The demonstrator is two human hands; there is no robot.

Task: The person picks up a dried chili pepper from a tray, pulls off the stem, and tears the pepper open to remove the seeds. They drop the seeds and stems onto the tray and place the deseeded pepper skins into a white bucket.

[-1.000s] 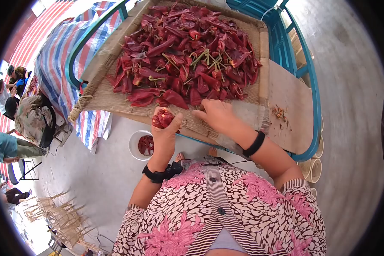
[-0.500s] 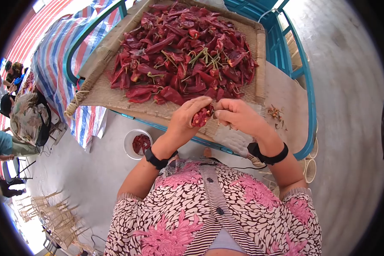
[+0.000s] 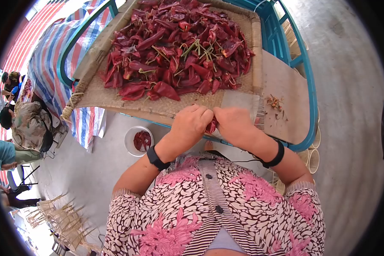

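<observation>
Close together in front of my body, my left hand (image 3: 191, 123) and my right hand (image 3: 234, 124) are both closed on a dried red chili pepper (image 3: 211, 126). Only a small part of the pepper shows between them; the rest is covered by my fingers. The hands sit at the near edge of a woven mat (image 3: 132, 107). Just beyond them, on the mat, is a big heap of dried red chili peppers (image 3: 175, 59), several with pale green stems.
A teal metal frame (image 3: 308, 106) surrounds the mat, with stem scraps (image 3: 275, 102) on the board at right. A white bucket (image 3: 128, 143) holding red pieces stands on the floor at left. Striped sheeting (image 3: 51, 64), people (image 3: 27, 123) and wicker baskets (image 3: 66, 222) are farther left.
My hands have come together and slightly lower, hiding more of the pepper. The right hand has turned from a visible pinch to fingers tucked out of sight. The view has shifted slightly.
</observation>
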